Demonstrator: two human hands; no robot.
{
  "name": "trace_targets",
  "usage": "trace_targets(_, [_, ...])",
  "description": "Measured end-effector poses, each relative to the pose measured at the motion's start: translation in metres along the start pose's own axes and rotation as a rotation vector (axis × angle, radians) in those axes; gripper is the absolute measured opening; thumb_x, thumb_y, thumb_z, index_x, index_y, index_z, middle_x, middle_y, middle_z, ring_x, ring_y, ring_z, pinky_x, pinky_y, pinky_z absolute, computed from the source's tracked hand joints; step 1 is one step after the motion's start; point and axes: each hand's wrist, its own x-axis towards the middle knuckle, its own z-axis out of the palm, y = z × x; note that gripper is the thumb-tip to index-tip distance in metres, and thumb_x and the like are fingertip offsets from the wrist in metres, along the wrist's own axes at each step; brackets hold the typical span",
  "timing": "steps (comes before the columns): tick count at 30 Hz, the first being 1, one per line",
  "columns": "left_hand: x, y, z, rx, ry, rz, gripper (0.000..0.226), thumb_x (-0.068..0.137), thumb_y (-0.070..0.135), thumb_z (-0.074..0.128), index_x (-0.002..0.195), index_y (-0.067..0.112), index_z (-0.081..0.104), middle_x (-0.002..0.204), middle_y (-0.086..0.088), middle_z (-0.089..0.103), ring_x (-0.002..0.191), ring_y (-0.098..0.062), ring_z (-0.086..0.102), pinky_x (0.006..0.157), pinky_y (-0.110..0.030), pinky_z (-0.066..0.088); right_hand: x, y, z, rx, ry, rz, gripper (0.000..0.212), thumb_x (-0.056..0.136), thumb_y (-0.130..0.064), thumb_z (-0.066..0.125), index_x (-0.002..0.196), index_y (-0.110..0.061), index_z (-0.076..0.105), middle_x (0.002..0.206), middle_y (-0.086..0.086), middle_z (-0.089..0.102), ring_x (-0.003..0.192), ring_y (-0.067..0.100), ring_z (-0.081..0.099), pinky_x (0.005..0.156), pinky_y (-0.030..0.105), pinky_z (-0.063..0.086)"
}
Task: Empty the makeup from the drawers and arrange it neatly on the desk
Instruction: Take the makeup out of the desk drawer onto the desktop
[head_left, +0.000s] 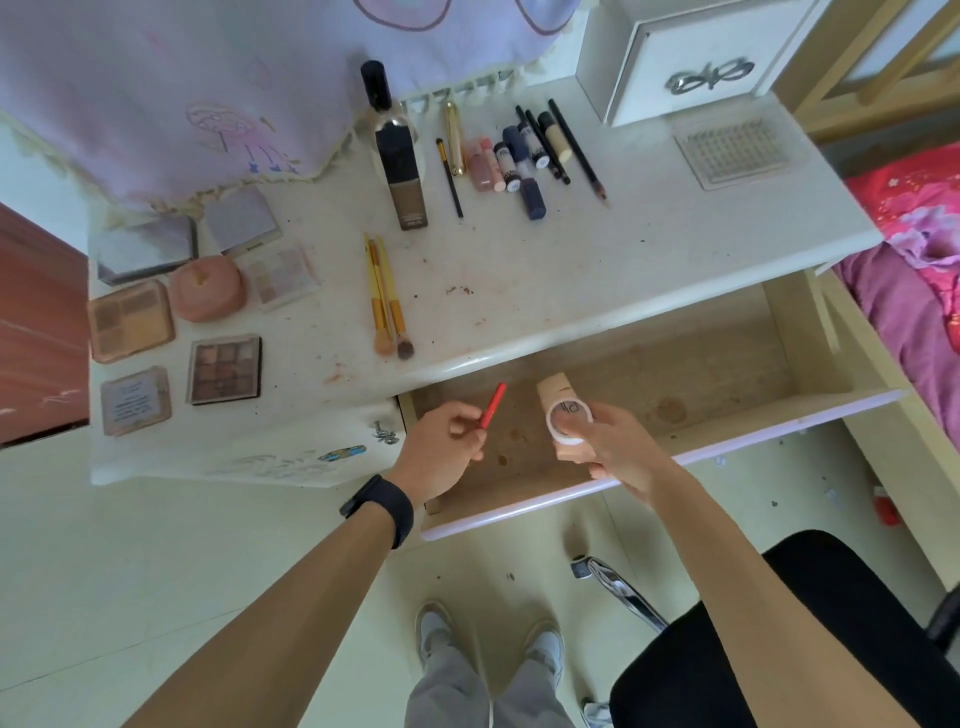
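Note:
An open wooden drawer (727, 358) sticks out from under the white desk (545, 270). Above its left part my left hand (441, 452) pinches a thin red pencil (492, 404). My right hand (621, 452) grips a beige tube with a white cap (566, 415) over the drawer's middle. On the desk lie several palettes (224, 370), a pink round compact (207, 288), yellow-handled brushes (387, 296), a tall foundation bottle (402, 171) and a row of small tubes and pencils (524, 150).
A white box with a bow handle (691, 57) and a clear ridged tray (732, 150) stand at the desk's back right. A patterned cloth (182, 88) hangs over the back left. A black chair (810, 639) is near my right, a pink bed (914, 270) beyond.

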Motion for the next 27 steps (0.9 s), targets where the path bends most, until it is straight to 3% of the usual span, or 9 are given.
trace_targets(5, [-0.033,0.024,-0.027,-0.272,-0.055,-0.053,0.016,0.096,0.013,0.065,0.111,0.018,0.063,0.107,-0.007,0.072,0.083,-0.02,0.076,0.087,-0.039,0.058,-0.053,0.002,0.009,0.286,-0.063,-0.006,0.02,0.1,-0.029,0.059,0.114,-0.02,0.069,0.095,0.008,0.071,0.071,0.014,0.057,0.058,0.026,0.03])
trace_targets(9, [-0.05,0.047,-0.05,-0.394,-0.04,-0.069,0.019,0.094,0.01,0.068,0.111,0.015,0.062,0.108,-0.013,0.069,0.084,-0.026,0.076,0.082,-0.037,0.06,-0.091,-0.011,0.017,0.504,-0.048,-0.04,0.031,0.091,-0.033,0.062,0.118,-0.018,0.067,0.099,0.009,0.071,0.075,0.016,0.059,0.06,0.029,0.031])
trace_targets(13, [-0.059,0.077,-0.066,-0.413,-0.016,-0.046,0.021,0.095,0.009,0.066,0.115,0.013,0.061,0.103,-0.008,0.068,0.087,-0.03,0.075,0.083,-0.038,0.061,-0.114,-0.031,0.013,0.507,-0.036,-0.1,0.047,0.083,-0.04,0.065,0.125,-0.02,0.065,0.106,0.007,0.069,0.086,0.019,0.06,0.064,0.029,0.037])
trace_targets(16, [-0.049,0.102,-0.069,-0.397,0.004,-0.054,0.024,0.094,0.009,0.067,0.116,0.014,0.06,0.101,-0.011,0.07,0.085,-0.031,0.074,0.081,-0.039,0.062,-0.115,-0.05,0.003,0.505,0.003,-0.138,0.046,0.082,-0.04,0.065,0.123,-0.019,0.065,0.102,0.006,0.068,0.083,0.019,0.058,0.063,0.027,0.039])
trace_targets(19, [-0.023,0.129,-0.066,-0.367,0.026,-0.083,0.02,0.094,0.009,0.065,0.112,0.016,0.06,0.103,-0.012,0.069,0.084,-0.032,0.074,0.076,-0.039,0.063,-0.103,-0.071,-0.012,0.487,0.033,-0.164,0.036,0.094,-0.036,0.062,0.125,-0.02,0.065,0.101,0.006,0.068,0.083,0.019,0.059,0.064,0.028,0.042])
trace_targets(24, [0.043,0.177,-0.058,-0.173,0.126,-0.069,0.021,0.098,0.015,0.059,0.117,0.019,0.053,0.103,-0.002,0.063,0.077,-0.022,0.071,0.06,-0.027,0.059,-0.055,-0.108,-0.043,0.476,0.053,-0.161,0.028,0.1,-0.032,0.059,0.125,-0.022,0.065,0.105,0.006,0.07,0.084,0.019,0.061,0.064,0.027,0.046])
trace_targets(27, [0.093,0.204,-0.052,-0.042,0.239,-0.096,0.027,0.097,0.019,0.058,0.122,0.021,0.049,0.107,-0.003,0.063,0.082,-0.023,0.07,0.072,-0.035,0.062,-0.019,-0.131,-0.06,0.407,0.026,-0.179,0.025,0.101,-0.034,0.056,0.124,-0.027,0.064,0.111,0.003,0.072,0.087,0.016,0.063,0.063,0.024,0.047])
